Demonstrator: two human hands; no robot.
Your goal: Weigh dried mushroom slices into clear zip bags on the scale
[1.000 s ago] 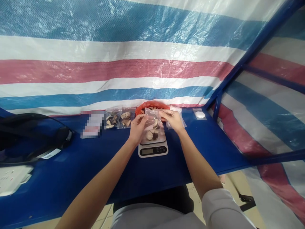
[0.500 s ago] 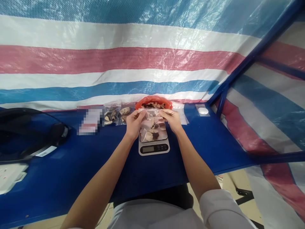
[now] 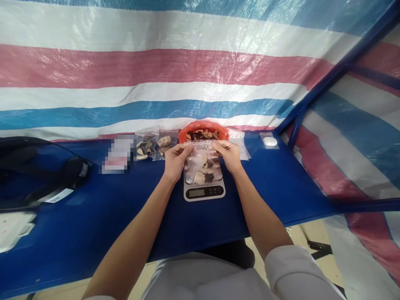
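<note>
My left hand (image 3: 176,160) pinches the upper left edge of a clear zip bag (image 3: 196,160). My right hand (image 3: 228,155) pinches the same bag near its upper right corner. Inside the bag are a few pale and dark dried pieces (image 3: 204,177), which look like dried mushroom or herb slices. The bag is over the plate of a white kitchen scale (image 3: 204,193); whether it rests on the plate I cannot tell. Just behind the hands sits an open red plastic bag (image 3: 203,125) holding many similar dried pieces (image 3: 203,135).
Two filled clear bags, one (image 3: 145,146) beside the other (image 3: 164,145), lie left of the red bag. Flat clear bags (image 3: 240,145) lie to its right, and a white oval object (image 3: 269,141) farther right. Black headgear (image 3: 40,175) and a white box (image 3: 15,229) are at the left.
The view has shifted slightly. Both hands keep their pinch on the zip bag's top, the right hand's fingers drawn a little closer along its edge.
</note>
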